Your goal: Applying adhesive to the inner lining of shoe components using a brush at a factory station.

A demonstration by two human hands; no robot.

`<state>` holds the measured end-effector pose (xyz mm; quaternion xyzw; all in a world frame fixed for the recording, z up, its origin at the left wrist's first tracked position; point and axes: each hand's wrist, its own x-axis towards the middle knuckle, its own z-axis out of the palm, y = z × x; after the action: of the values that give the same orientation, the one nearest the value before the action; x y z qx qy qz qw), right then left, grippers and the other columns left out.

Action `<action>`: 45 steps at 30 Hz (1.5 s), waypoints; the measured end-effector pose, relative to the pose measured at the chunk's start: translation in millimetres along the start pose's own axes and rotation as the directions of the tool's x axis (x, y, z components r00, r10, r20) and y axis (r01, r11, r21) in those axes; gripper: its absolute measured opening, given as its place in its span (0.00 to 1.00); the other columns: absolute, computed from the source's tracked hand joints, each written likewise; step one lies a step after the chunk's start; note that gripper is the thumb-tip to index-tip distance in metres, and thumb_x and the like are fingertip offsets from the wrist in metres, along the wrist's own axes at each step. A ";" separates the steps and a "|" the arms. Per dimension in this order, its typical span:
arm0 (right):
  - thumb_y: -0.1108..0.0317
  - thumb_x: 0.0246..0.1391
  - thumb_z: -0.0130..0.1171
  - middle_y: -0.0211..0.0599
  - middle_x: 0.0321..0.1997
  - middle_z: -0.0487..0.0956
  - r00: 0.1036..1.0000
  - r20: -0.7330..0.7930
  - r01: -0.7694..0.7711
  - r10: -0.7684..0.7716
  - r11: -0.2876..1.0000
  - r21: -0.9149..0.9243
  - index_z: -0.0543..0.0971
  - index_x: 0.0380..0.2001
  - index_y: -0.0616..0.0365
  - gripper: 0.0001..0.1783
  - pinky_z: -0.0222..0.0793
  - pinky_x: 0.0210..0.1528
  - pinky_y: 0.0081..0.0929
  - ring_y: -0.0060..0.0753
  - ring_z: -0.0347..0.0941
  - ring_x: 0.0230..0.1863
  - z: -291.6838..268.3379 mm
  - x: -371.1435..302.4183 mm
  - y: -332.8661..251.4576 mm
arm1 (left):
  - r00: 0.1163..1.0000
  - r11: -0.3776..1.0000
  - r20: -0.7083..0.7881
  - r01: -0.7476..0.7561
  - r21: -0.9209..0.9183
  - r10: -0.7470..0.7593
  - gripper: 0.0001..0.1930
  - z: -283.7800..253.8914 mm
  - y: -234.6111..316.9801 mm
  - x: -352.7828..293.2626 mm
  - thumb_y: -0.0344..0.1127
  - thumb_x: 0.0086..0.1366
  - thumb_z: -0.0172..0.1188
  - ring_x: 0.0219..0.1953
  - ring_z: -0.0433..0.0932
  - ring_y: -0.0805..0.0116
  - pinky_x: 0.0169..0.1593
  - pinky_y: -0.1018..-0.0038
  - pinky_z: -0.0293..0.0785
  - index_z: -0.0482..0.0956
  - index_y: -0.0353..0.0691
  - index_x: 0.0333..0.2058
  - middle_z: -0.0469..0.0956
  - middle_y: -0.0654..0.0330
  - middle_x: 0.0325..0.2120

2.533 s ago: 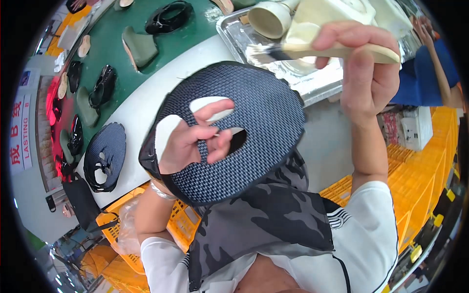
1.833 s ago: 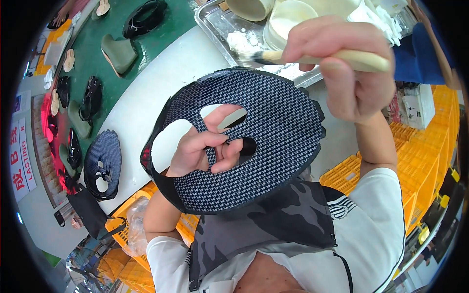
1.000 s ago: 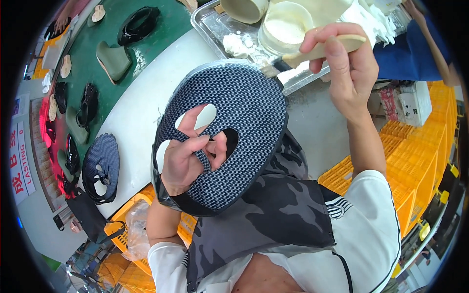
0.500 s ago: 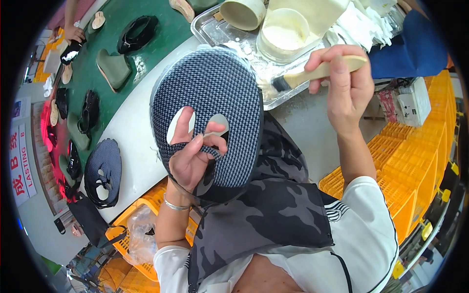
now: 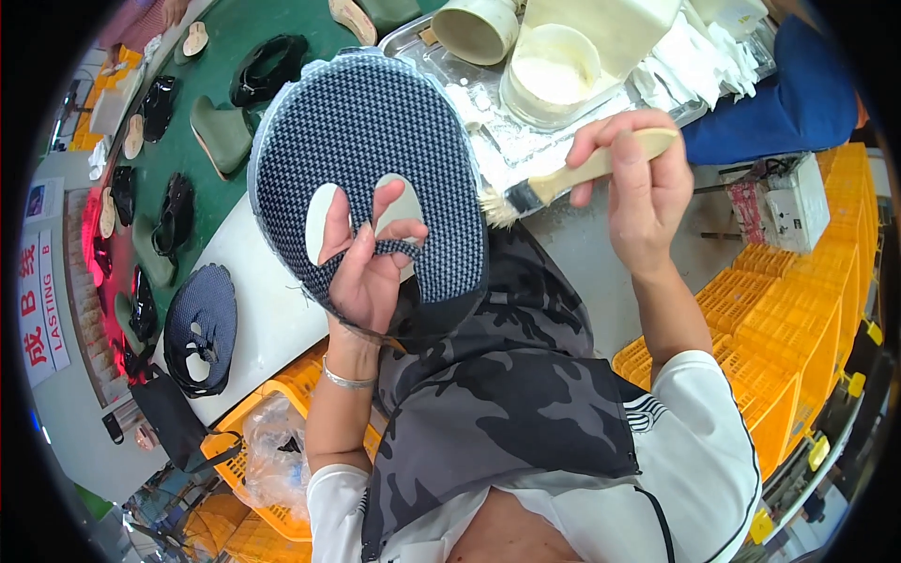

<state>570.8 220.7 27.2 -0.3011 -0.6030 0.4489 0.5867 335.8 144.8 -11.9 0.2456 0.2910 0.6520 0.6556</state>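
My left hand [image 5: 366,281] holds up a large oval shoe upper [image 5: 366,127] in dark blue and grey weave. Its fingers pass through two holes and close around the narrow strap between them. A paintbrush [image 5: 587,172] with a pale wooden handle, black ferrule and light bristles is gripped in my right hand [image 5: 648,183]. The bristle tips are at the right edge of the upper; whether they touch it I cannot tell. Beyond the brush, a round tub [image 5: 556,70] of whitish paste stands on a metal tray [image 5: 497,150].
A second woven upper [image 5: 214,324] lies on the white table edge [image 5: 272,319]. Green and black shoes [image 5: 221,136] stand on the green surface. An empty pot [image 5: 474,28] and white cloths [image 5: 694,61] are by the tray. Yellow crates [image 5: 770,310] stack at right.
The upper has moved up and slightly left with my left hand. The brush has come down and left to its edge. At the far left, a person's hand has drawn back from a black shoe.
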 end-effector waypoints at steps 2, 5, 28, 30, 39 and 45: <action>0.66 0.60 0.41 0.40 0.28 0.75 0.991 -0.081 0.113 -0.107 0.992 0.062 0.63 0.35 0.62 0.09 0.65 0.21 0.11 0.17 0.68 0.19 0.6 10.5 -3.2 | 1.000 0.999 -0.008 -0.016 0.032 0.016 0.24 1.4 -1.1 2.3 0.27 0.64 0.40 0.41 0.74 0.54 0.34 0.77 0.74 0.56 0.55 0.58 0.63 0.44 0.51; 0.65 0.60 0.41 0.41 0.28 0.75 0.971 -0.155 0.197 -0.180 0.976 0.097 0.62 0.36 0.62 0.09 0.65 0.21 0.12 0.18 0.67 0.18 15.8 27.9 3.3 | 0.996 0.990 0.012 -0.086 0.114 0.086 0.24 11.1 -4.0 5.7 0.29 0.64 0.40 0.41 0.74 0.55 0.34 0.77 0.72 0.55 0.53 0.59 0.63 0.44 0.51; 0.66 0.58 0.47 0.31 0.26 0.72 0.951 0.114 -0.302 0.287 0.943 0.140 0.63 0.35 0.60 0.08 0.62 0.18 0.10 0.13 0.65 0.17 18.9 1.8 -6.1 | 0.903 0.137 0.385 -0.413 0.900 0.191 0.22 -7.8 18.1 1.4 0.42 0.63 0.33 0.43 0.71 0.49 0.49 0.59 0.64 0.58 0.36 0.53 0.69 0.40 0.44; 0.66 0.58 0.47 0.30 0.25 0.72 0.980 0.038 -0.197 0.193 0.962 0.187 0.63 0.34 0.60 0.09 0.62 0.18 0.10 0.13 0.65 0.17 26.9 5.3 -3.3 | 0.896 0.108 0.362 -0.399 0.911 0.256 0.22 -3.6 18.1 -4.3 0.41 0.61 0.35 0.45 0.69 0.52 0.52 0.60 0.60 0.62 0.38 0.51 0.70 0.45 0.44; 0.66 0.58 0.47 0.29 0.23 0.72 0.872 0.256 -0.454 0.418 0.885 0.100 0.64 0.33 0.59 0.08 0.61 0.16 0.10 0.13 0.65 0.15 21.5 -10.9 -14.3 | 0.949 -0.066 0.090 -0.073 0.995 0.302 0.22 37.6 32.2 -11.4 0.41 0.59 0.37 0.50 0.65 0.63 0.58 0.68 0.51 0.70 0.37 0.48 0.72 0.57 0.45; 0.64 0.59 0.46 0.35 0.26 0.73 0.938 0.042 -0.332 0.344 0.857 0.395 0.61 0.36 0.59 0.10 0.64 0.17 0.11 0.17 0.67 0.15 17.9 -19.2 -28.7 | 0.765 0.713 -0.333 0.639 0.290 -0.551 0.23 -38.1 76.5 14.0 0.37 0.67 0.31 0.43 0.69 0.81 0.52 0.83 0.60 0.48 0.29 0.57 0.66 0.58 0.48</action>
<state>560.5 188.4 46.1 -0.2840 -0.4283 0.6528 0.5566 254.4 158.8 13.8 0.1878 0.5486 0.3567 0.7325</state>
